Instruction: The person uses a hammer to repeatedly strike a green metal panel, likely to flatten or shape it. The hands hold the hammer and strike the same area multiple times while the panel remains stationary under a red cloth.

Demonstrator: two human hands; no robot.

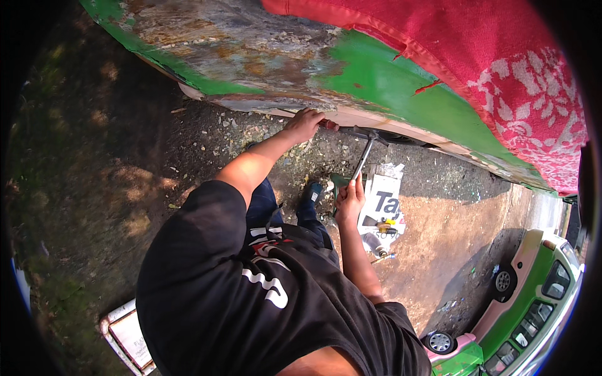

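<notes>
My left hand [305, 124] is closed round the red-brown handle [328, 125] of a hand tool, whose dark metal end lies along the lower edge of the car body; its exact kind is unclear. In my right hand [350, 200] is a hammer [362, 161], gripped low on its bright metal shaft. The hammer's head meets or overlaps the dark metal of the red-handled tool; I cannot tell if they touch. Above both hands curves the green car body panel [376, 66], with a large patch of paint stripped to brown and grey.
A red cloth with white leaf patterns [527, 94] drapes over the car. On the ground lie a white printed sheet [382, 191], a scraper [371, 221] and a yellow-and-black tool [389, 230]. A green and pink car [527, 313] stands lower right. A white framed board [128, 335] is behind me.
</notes>
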